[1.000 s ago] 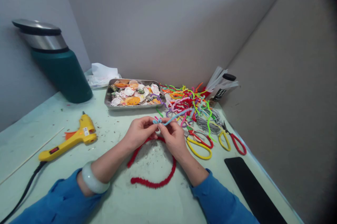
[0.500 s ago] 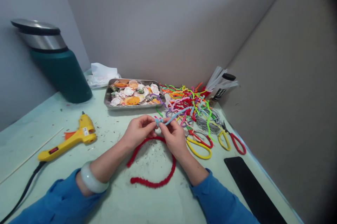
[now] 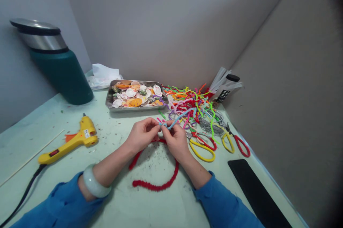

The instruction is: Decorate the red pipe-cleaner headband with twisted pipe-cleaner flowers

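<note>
Between the fingertips of both hands is a light blue pipe cleaner, bunched into a small coil at the pinch, with pink tips poking up behind it. Its loose end runs up and to the right over the pile. My left hand is closed on the coil's left side. Thumb and finger of my right hand press on its right side. Under both wrists a thick red fuzzy ring, open at its left, lies flat on the table; the hands hide part of its top.
A metal tray of shells stands behind the hands. Right of it lie tangled pipe cleaners, grey wire and two pairs of scissors. A yellow glue gun and green bottle are at left; a black strip at right.
Both hands have shifted very slightly while keeping their pinch. The blue coil sits a little lower and has turned somewhat, with more of the pink tips showing.
</note>
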### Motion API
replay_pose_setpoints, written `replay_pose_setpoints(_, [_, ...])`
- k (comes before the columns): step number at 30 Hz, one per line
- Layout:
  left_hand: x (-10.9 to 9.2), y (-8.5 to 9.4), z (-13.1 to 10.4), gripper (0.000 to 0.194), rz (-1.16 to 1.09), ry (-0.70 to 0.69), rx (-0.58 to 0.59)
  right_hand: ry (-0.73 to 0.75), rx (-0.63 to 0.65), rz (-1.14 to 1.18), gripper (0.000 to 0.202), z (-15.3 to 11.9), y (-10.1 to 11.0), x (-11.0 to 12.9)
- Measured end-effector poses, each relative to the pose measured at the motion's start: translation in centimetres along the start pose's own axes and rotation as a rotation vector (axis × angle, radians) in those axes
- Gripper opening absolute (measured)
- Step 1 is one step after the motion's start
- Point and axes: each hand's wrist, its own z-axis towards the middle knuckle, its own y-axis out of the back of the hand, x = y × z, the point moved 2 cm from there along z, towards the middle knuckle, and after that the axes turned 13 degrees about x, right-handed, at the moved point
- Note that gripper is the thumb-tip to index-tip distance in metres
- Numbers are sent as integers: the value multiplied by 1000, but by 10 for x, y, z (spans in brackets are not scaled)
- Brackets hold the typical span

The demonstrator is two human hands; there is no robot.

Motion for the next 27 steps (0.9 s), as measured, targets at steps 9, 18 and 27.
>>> replay_pose_setpoints(9, [6, 3, 1, 9, 114, -12, -35, 82, -35, -159, 11, -3, -4, 6])
replay_pose_setpoints(18, [2, -2, 1, 9, -74, 31, -49, 86, -83, -143, 12, -3, -5, 9])
replay_pose_setpoints(27, [0, 0, 1, 16, -114, 26, 11, 29, -34, -31, 14, 0, -1, 5])
